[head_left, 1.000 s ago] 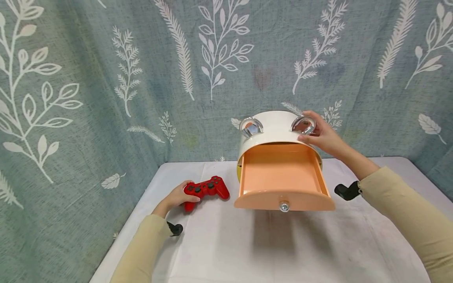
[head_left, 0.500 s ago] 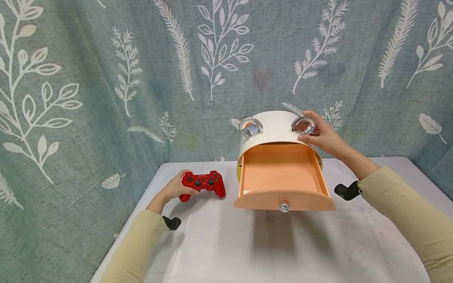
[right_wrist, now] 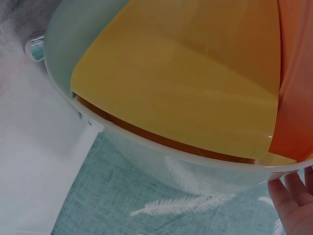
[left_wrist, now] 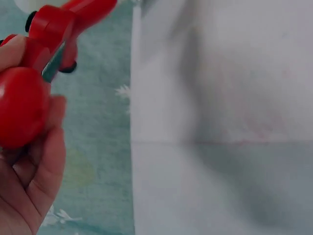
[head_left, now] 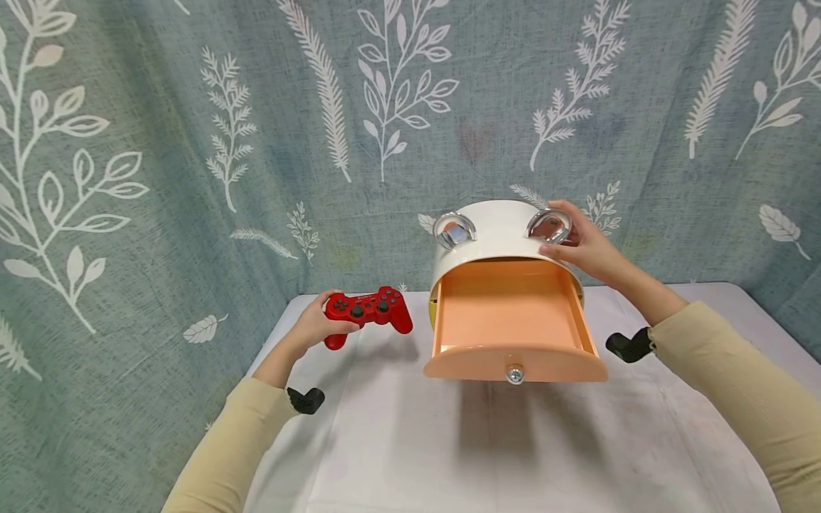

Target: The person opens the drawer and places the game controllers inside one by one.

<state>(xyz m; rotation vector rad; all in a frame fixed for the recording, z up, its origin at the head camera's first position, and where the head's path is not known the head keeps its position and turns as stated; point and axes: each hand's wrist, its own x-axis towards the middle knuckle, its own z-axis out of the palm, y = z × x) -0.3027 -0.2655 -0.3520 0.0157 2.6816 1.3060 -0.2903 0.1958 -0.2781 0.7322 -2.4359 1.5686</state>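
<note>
My left hand (head_left: pixel 313 322) grips a red game controller (head_left: pixel 370 309) by its left end, thumb in front, and holds it above the table with a shadow below. In the left wrist view the controller (left_wrist: pixel 22 107) is seen end-on, with my fingers (left_wrist: pixel 51 156) curled under it. To the right stands a rounded white drawer box (head_left: pixel 502 222) with two chrome rings on top. Its orange drawer (head_left: pixel 509 306) is pulled out and has nothing inside. My right hand (head_left: pixel 589 248) holds the box's upper right, beside the right ring (head_left: pixel 550 226); some fingertips are hidden behind it.
A clear round knob (head_left: pixel 515 374) sticks out from the drawer front. Yellow panelling (right_wrist: pixel 195 78) shows inside the box in the right wrist view. Behind the white-covered table (head_left: pixel 398 442) hangs a green leaf-patterned curtain (head_left: pixel 359 164). Black wrist mounts (head_left: pixel 306 400) jut from both sleeves.
My left hand has lifted the controller off the table, moving it up and slightly away and turning its face more toward the head camera. The right hand and drawer box have not moved.
</note>
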